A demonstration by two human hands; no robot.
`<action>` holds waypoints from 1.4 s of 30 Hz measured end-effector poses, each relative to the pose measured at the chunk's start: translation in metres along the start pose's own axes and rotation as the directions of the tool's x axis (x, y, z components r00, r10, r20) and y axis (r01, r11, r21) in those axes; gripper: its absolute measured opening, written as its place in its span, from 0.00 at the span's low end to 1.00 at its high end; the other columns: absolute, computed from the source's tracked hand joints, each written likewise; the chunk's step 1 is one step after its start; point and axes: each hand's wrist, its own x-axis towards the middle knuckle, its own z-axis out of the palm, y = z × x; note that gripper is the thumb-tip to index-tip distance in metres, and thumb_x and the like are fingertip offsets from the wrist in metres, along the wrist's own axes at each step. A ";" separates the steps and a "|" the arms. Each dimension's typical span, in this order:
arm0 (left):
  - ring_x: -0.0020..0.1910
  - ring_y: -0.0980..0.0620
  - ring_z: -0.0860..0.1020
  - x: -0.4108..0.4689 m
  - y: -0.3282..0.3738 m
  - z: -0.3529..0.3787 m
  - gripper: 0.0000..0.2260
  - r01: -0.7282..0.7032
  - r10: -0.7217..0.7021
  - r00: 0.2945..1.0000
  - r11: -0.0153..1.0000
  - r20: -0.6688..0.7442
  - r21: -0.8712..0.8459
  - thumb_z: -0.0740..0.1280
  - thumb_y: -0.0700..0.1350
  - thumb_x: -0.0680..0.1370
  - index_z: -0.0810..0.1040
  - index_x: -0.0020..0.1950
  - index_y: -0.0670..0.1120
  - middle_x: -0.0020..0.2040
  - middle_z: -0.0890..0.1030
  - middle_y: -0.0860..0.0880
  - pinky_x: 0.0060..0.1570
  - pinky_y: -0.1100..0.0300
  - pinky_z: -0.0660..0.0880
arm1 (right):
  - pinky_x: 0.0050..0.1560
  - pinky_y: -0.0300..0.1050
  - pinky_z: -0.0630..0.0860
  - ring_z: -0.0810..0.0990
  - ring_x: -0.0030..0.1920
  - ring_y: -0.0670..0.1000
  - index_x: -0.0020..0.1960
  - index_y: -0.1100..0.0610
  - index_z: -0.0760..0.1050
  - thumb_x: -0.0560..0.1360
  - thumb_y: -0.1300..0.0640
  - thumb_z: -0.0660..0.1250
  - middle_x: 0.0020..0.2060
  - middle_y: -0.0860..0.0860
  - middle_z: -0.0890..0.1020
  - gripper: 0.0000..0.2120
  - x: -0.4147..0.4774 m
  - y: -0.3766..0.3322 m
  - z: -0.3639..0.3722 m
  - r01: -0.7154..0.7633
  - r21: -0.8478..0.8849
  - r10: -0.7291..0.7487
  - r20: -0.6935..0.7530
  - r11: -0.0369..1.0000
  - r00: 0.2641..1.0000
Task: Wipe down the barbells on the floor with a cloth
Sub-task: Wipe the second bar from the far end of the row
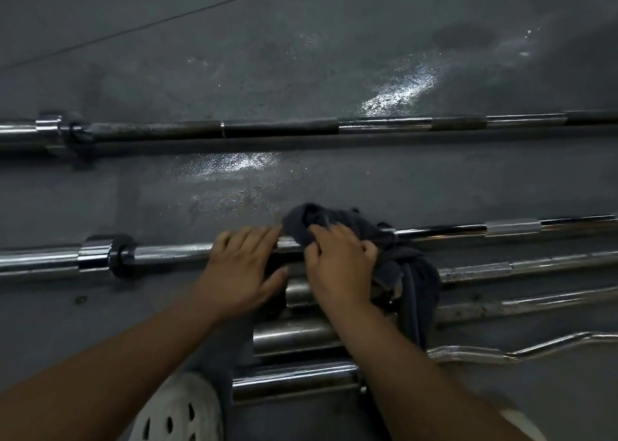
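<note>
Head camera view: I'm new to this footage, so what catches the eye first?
At centre, the right hand grips a dark cloth on a chrome barbell, and the left hand rests on the bar beside it. A second barbell lies farther off across the glistening floor.

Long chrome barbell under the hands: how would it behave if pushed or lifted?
Likely rolls if pushed: the barbell is round, on flat floor. Probably heavy: long metal shaft with thick sleeve. Its polished stretches look slippery; the left hand rests on it, perhaps steadying it.
</note>
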 end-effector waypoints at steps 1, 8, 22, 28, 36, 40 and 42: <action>0.62 0.47 0.73 0.005 -0.001 -0.002 0.30 -0.004 0.004 1.000 1.000 -0.010 0.015 0.56 0.64 0.76 0.70 0.72 0.48 0.64 0.77 0.49 0.61 0.49 0.61 | 0.53 0.52 0.64 0.77 0.57 0.48 0.53 0.46 0.79 0.72 0.51 0.59 0.49 0.45 0.81 0.13 0.003 0.001 0.000 0.047 0.026 -0.047 0.004 0.999 0.999; 0.64 0.42 0.71 0.056 -0.028 -0.031 0.32 0.035 -0.035 0.999 0.999 -0.027 0.014 0.55 0.66 0.72 0.70 0.70 0.48 0.66 0.74 0.45 0.64 0.46 0.67 | 0.64 0.55 0.63 0.77 0.61 0.54 0.62 0.50 0.78 0.76 0.54 0.61 0.56 0.53 0.82 0.16 0.073 0.100 -0.050 -0.179 -0.109 0.169 -0.092 0.978 0.981; 0.59 0.40 0.76 0.086 -0.048 -0.052 0.35 0.027 -0.027 0.999 1.000 0.031 0.010 0.54 0.61 0.66 0.71 0.68 0.44 0.60 0.78 0.42 0.60 0.48 0.69 | 0.51 0.54 0.73 0.78 0.47 0.62 0.52 0.57 0.81 0.71 0.55 0.60 0.45 0.60 0.83 0.15 0.125 0.087 -0.038 0.023 -0.075 -0.034 -0.150 0.997 0.988; 0.55 0.41 0.74 0.067 -0.025 -0.037 0.28 0.121 -0.123 0.992 0.991 -0.034 -0.062 0.57 0.60 0.67 0.75 0.61 0.46 0.55 0.77 0.44 0.53 0.49 0.72 | 0.51 0.55 0.74 0.79 0.42 0.62 0.44 0.58 0.82 0.68 0.56 0.58 0.40 0.59 0.84 0.15 0.099 0.058 -0.031 -0.110 -0.025 0.107 -0.109 0.994 0.988; 0.57 0.40 0.77 0.021 -0.024 -0.021 0.35 -0.078 0.076 0.996 0.997 0.056 0.027 0.59 0.57 0.67 0.69 0.71 0.43 0.62 0.78 0.42 0.58 0.47 0.72 | 0.51 0.55 0.76 0.80 0.46 0.63 0.49 0.60 0.81 0.67 0.57 0.59 0.44 0.58 0.84 0.17 0.058 0.064 -0.033 -0.046 0.053 0.048 -0.036 0.998 0.998; 0.59 0.39 0.76 0.008 -0.016 -0.020 0.37 -0.081 0.079 0.992 0.997 0.095 0.016 0.59 0.58 0.67 0.67 0.74 0.42 0.66 0.76 0.40 0.62 0.46 0.71 | 0.53 0.54 0.75 0.79 0.53 0.62 0.54 0.59 0.81 0.70 0.63 0.61 0.51 0.59 0.83 0.16 0.028 0.030 -0.034 -0.026 0.195 0.012 0.070 0.980 0.997; 0.62 0.38 0.75 0.000 -0.011 -0.022 0.37 -0.089 0.088 0.991 0.996 0.105 0.005 0.61 0.57 0.67 0.66 0.73 0.41 0.67 0.75 0.40 0.64 0.47 0.68 | 0.57 0.51 0.74 0.78 0.57 0.60 0.58 0.57 0.80 0.72 0.65 0.63 0.56 0.57 0.82 0.17 0.004 0.010 -0.035 0.072 0.270 -0.130 0.204 0.960 0.970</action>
